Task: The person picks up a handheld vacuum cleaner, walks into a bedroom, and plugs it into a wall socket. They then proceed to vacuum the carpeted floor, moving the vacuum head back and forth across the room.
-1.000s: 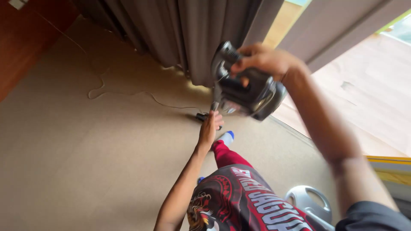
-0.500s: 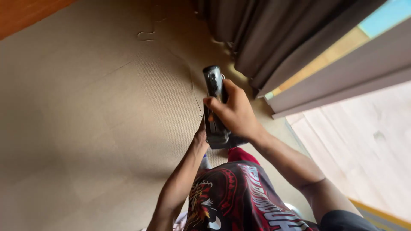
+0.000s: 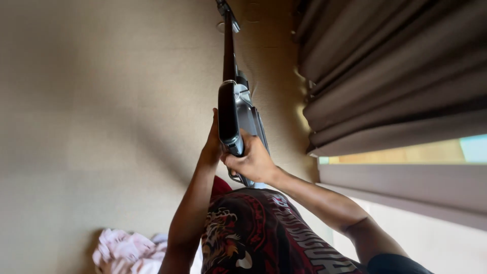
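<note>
Far left, low: pink-and-white crumpled cloth (image 3: 127, 251) on the beige carpet (image 3: 91, 116), well apart from your hands. Moving right, your left hand (image 3: 212, 147) sits flat vs the left side of the stick vacuum (image 3: 234, 119), fingers extended along the body, not curled round; thumb side hidden, so can't tell how firm the contact is. The vacuum's dark grey body w/ silver trim is held out in front of you, its dark tube (image 3: 228, 45) running away twd the top edge, where the floor head is cut off. Your right hand (image 3: 253, 162) is just right of and below the left, fingers wrapped tight around the handle at the near end of the body. Both hands touch the vacuum, nearly touching each other. Below them: your red-and-black printed shirt (image 3: 264, 233). No containers in view. Right side: grey pleated curtain (image 3: 395, 76) hangs close beside the vacuum, w/ a pale window frame (image 3: 406, 177) beneath it.
</note>
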